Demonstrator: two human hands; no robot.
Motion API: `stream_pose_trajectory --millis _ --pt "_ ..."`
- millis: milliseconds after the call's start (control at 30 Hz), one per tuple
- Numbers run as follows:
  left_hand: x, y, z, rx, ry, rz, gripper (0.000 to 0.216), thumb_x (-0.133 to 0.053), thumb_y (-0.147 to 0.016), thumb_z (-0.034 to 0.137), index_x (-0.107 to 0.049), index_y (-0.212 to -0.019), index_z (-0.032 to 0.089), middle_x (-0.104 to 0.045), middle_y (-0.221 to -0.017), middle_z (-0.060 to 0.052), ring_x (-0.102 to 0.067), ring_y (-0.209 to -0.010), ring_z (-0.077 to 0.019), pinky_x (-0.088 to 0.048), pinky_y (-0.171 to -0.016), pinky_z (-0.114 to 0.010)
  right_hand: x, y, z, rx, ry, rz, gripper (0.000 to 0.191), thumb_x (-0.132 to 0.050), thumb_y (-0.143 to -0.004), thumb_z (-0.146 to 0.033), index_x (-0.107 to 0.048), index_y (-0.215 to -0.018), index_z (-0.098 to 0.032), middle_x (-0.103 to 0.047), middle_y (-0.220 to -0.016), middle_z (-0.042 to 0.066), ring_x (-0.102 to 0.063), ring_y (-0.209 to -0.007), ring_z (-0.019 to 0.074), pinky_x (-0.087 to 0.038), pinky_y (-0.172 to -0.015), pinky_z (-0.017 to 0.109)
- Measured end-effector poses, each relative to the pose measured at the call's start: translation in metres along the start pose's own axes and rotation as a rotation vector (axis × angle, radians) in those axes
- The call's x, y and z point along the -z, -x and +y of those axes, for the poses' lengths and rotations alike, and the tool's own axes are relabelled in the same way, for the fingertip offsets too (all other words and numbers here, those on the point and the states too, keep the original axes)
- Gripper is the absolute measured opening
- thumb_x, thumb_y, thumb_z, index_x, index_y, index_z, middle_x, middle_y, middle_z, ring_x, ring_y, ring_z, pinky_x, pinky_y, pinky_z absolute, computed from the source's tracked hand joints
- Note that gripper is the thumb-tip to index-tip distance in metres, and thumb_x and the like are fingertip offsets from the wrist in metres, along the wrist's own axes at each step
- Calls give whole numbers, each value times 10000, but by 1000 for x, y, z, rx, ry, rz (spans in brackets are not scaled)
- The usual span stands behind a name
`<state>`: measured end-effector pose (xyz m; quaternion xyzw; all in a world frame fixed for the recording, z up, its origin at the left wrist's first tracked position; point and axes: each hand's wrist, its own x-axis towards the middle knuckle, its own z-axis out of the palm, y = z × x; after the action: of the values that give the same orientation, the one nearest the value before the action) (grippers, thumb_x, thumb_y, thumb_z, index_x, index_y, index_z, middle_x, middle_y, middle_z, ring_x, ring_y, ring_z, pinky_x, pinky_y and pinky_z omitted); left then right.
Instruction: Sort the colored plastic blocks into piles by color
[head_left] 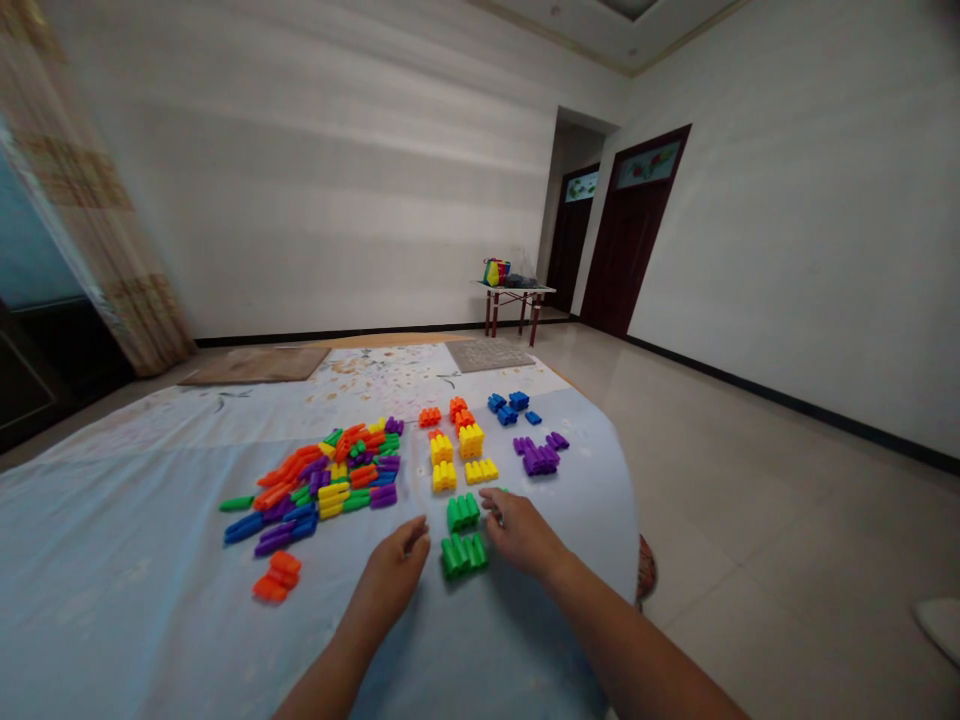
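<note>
Two groups of green blocks lie on the pale blue sheet between my hands. My left hand rests just left of the nearer green group, fingers loosely curled, holding nothing I can see. My right hand lies just right of the green blocks, fingers bent, its fingertips by a small green piece; whether it grips the piece I cannot tell. Beyond them stand yellow blocks, orange blocks, blue blocks and purple blocks, sorted by colour.
A mixed heap of coloured blocks lies at left, with a small orange cluster nearer me. The sheet's edge drops to tiled floor on the right. A small table stands by dark doors.
</note>
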<state>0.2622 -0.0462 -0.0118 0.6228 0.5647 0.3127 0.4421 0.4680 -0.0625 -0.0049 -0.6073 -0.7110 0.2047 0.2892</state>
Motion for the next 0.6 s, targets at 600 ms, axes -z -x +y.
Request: stream_pose_trajectory --millis 600 --pt "-3 -21 8 105 244 -5 540 -557 -682 416 -596 -1114 95 -640 -1126 -167 -617 -1004 -237 -517 -824 -348 -7 -13 -2 -27 12 -33 519 -443 -771 -57 -511 -1281 -121 -663 -1139 119 -622 -1027 187 -434 -899 264"
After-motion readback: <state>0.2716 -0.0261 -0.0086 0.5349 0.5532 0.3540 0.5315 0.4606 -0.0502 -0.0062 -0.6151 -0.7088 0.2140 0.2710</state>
